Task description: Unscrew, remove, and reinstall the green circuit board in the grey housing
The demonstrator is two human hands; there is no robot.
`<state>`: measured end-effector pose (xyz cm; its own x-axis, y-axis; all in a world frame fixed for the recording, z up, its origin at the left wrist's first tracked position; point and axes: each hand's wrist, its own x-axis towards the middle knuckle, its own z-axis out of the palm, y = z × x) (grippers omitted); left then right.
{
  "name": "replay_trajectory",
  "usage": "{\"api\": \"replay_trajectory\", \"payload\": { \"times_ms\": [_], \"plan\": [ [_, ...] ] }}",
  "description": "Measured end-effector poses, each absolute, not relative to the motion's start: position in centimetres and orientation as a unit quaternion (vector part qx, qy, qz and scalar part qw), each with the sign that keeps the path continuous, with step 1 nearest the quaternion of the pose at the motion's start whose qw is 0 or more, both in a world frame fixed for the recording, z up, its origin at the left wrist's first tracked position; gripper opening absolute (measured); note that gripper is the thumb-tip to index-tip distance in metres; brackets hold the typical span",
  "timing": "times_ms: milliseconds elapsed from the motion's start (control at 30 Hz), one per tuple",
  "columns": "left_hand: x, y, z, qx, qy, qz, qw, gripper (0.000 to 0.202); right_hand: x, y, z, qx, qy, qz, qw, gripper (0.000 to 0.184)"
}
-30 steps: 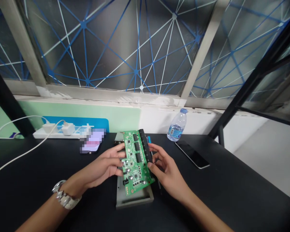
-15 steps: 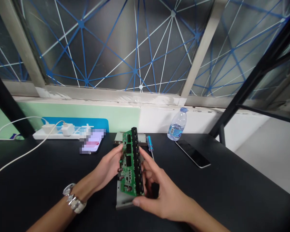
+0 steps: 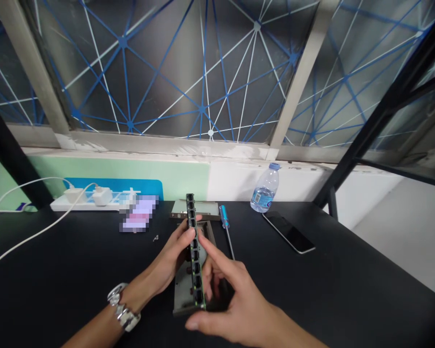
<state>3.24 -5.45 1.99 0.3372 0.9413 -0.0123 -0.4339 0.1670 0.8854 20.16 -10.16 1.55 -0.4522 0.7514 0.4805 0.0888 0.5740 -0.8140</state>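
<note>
Left fingers [image 3: 183, 237] curled snugly around a green circuit board [image 3: 195, 256], a real grasp from the left hand [image 3: 168, 258], chunky silver watch [image 3: 123, 307] on that wrist. Right index finger [image 3: 217, 256] stretched toward the board's row of black network ports, right thumb [image 3: 192, 326] down by the lower end. Hard to say whether the right hand [image 3: 239, 304] actually grips or just steadies. Big change from a second ago: board rolled up onto its edge, ports facing up, so the chips and solder barely show anymore. Right above a dull metal case tray [image 3: 183, 285], not seated in it as far as I can tell. Flat metal plate [image 3: 195, 209] just behind, pretty plain and boxy. Off to the right, a screwdriver [image 3: 223, 216] with a glossy blue handle and skinny steel shaft, lying on the matte black table [image 3: 94, 251]. Couple of tiny screws [image 3: 155, 238] on the left. Farther out, a clear plastic water bottle [image 3: 265, 191], a phone [image 3: 288, 232], and a white power strip [image 3: 60, 204] with a white cable [image 3: 21, 246].
</note>
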Motion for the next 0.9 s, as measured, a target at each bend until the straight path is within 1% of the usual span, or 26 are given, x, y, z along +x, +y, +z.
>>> {"api": "replay_trajectory", "payload": {
  "times_ms": [67, 167, 267, 333, 367, 433, 567, 600, 667, 733, 800, 833, 900],
  "plan": [
    [3.5, -5.6, 2.2, 0.393, 0.297, 0.495, 0.716, 0.057, 20.1, -10.3, 1.7, -0.277, -0.780, 0.362, 0.429, 0.113],
    [3.9, -5.9, 2.3, 0.345, 0.235, 0.488, 0.767, 0.058, 20.2, -10.7, 2.2, -0.265, -0.811, 0.362, 0.376, 0.115],
    [4.2, -6.1, 2.2, 0.304, 0.173, 0.502, 0.791, 0.062, 20.3, -11.1, 2.4, -0.269, -0.826, 0.362, 0.338, 0.108],
    [4.2, -6.0, 2.0, 0.291, 0.150, 0.520, 0.789, 0.064, 20.3, -11.3, 2.3, -0.285, -0.821, 0.353, 0.348, 0.102],
    [4.1, -6.0, 2.0, 0.286, 0.141, 0.524, 0.790, 0.064, 20.4, -11.4, 2.3, -0.290, -0.814, 0.350, 0.361, 0.097],
    [3.9, -5.8, 2.0, 0.280, 0.130, 0.528, 0.792, 0.066, 20.5, -11.5, 2.1, -0.298, -0.794, 0.354, 0.393, 0.079],
    [3.8, -5.6, 2.4, 0.290, 0.139, 0.528, 0.786, 0.066, 20.7, -11.6, 2.0, -0.317, -0.748, 0.381, 0.442, 0.029],
    [3.8, -5.6, 2.4, 0.293, 0.143, 0.528, 0.784, 0.066, 20.7, -11.6, 2.0, -0.319, -0.739, 0.384, 0.453, 0.021],
    [3.9, -5.5, 2.5, 0.301, 0.152, 0.535, 0.775, 0.065, 20.8, -11.6, 2.0, -0.319, -0.726, 0.385, 0.473, 0.013],
    [4.0, -5.5, 2.6, 0.315, 0.188, 0.545, 0.754, 0.062, 20.6, -11.5, 2.1, -0.314, -0.719, 0.389, 0.482, 0.011],
    [4.1, -5.7, 2.8, 0.348, 0.257, 0.548, 0.716, 0.055, 20.3, -11.4, 2.3, -0.306, -0.717, 0.401, 0.482, 0.013],
    [4.2, -5.9, 2.9, 0.375, 0.296, 0.547, 0.687, 0.052, 20.1, -11.3, 2.3, -0.301, -0.712, 0.411, 0.483, 0.019],
    [4.3, -6.2, 3.4, 0.446, 0.356, 0.533, 0.625, 0.047, 19.6, -11.0, 2.4, -0.297, -0.696, 0.437, 0.487, 0.038]
  ]
}}
